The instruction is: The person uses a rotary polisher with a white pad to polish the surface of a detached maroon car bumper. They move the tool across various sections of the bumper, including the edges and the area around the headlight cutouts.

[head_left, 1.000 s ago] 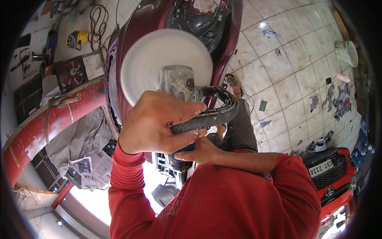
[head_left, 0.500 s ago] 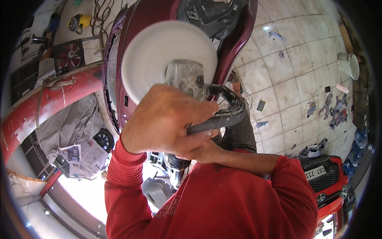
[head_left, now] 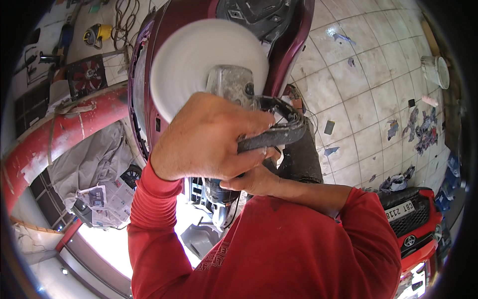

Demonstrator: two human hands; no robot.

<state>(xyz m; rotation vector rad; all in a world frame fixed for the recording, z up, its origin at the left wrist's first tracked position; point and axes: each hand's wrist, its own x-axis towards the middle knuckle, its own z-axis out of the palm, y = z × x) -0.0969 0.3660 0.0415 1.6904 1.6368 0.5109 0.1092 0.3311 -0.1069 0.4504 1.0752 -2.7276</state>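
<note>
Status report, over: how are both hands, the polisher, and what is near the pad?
Left hand around black loop handle; right hand gripping rear of polisher. White pad blurred, apparently spinning, over maroon panel. Black plastic part just beyond pad.

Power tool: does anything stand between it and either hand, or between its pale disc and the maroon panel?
Nothing visible does. The left hand grips the black loop handle directly; the right hand holds the rear of the power tool. The pale disc overlaps the maroon panel in view; its underside is hidden.
</note>
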